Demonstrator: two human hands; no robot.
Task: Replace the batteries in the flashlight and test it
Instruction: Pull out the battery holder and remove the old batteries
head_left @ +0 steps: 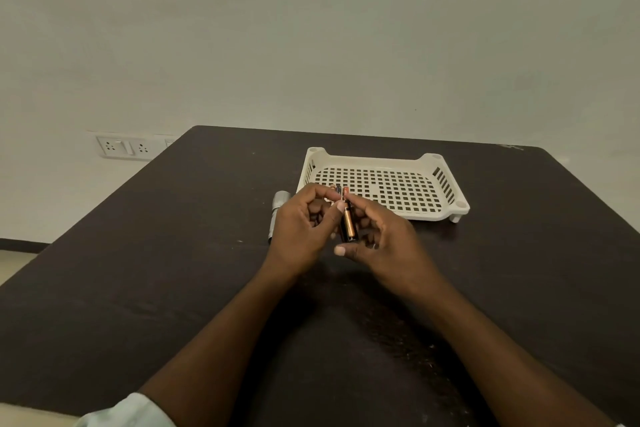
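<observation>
Above the table (173, 288): both my hands, left hand (300, 224) and right hand (381, 236), pinching batteries (348, 222), seemingly in a holder; flashlight (278, 213) lies apart, reloading and testing pending.

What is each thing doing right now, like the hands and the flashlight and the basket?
Left hand: fingers pinch the batteries' top.
Right hand: fingers curl round the batteries.
Batteries: held above the table, between both hands.
Flashlight: lying on the table, untouched.
Basket: on the table, looks empty.

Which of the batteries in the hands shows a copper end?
The battery nearer the right hand: its lower half is copper. The other battery shows only dark casing behind the left hand.
</observation>
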